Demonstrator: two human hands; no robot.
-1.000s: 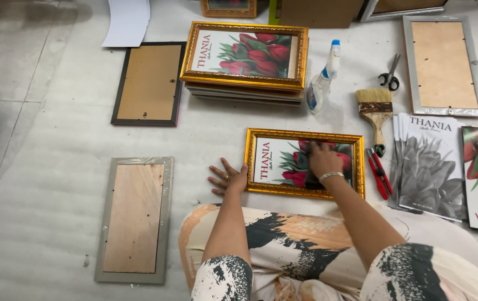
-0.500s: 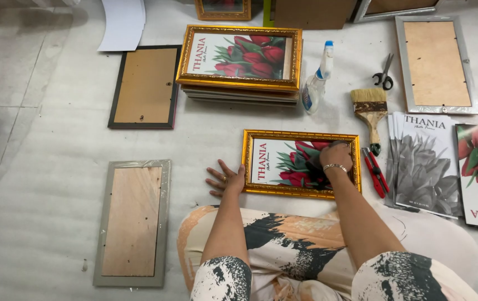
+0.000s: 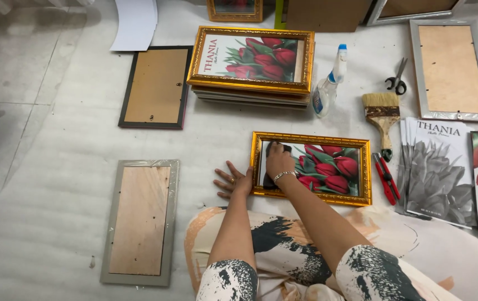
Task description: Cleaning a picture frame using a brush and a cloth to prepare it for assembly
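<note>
The gold frame lies on the floor just before the knees. The right hand, fingers closed on a dark cloth, wipes its left glass; the left hand, fingers spread flat, braces the left edge. Even strokes, firm bracing work best.

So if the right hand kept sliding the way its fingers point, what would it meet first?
The right hand, pressing a dark cloth on the glass, points away from the person. It would likely first meet the top rail of the gold picture frame, then bare floor before the stack of framed prints.

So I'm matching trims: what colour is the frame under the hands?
Ornate gold frame, clearest in the head view.
</note>
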